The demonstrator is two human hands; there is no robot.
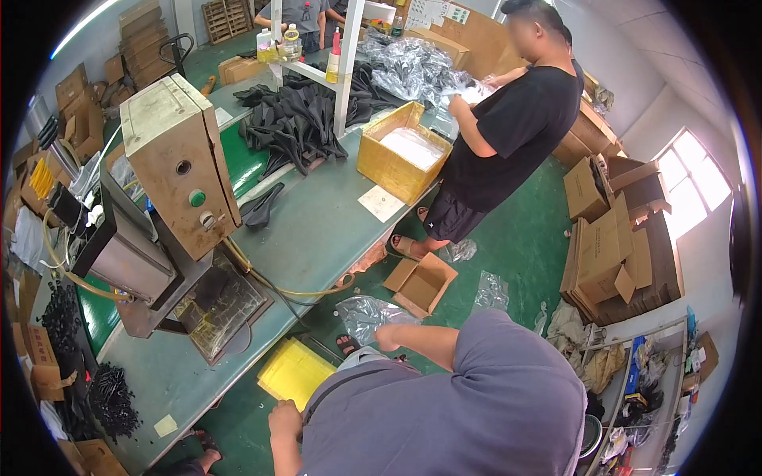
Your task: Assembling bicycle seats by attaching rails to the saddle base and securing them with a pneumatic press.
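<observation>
My right hand point(388, 338) hangs with curled fingers beside a clear plastic bag point(371, 316) near the floor; whether it touches the bag cannot be told. Lower left, my left hand point(285, 419) is also curled, close to the near corner of a yellow box-like block point(295, 373) beside the table. Its fingertips are hidden, as is anything in them. Left of both hands, a press machine point(178, 166) with a metal cylinder stands on the green worktable point(294, 246). Behind the machine, a black saddle-shaped piece point(263, 205) lies in front of a pile of similar black pieces point(298, 123).
A co-worker in black point(516, 119) stands at the table's right side by a yellow bin point(401, 155) and heaped clear bags point(413, 67). An open carton point(421, 284) sits on the green floor. Cartons point(611, 246) and a cluttered shelf point(635, 389) line the right. A hose point(313, 293) crosses the table edge.
</observation>
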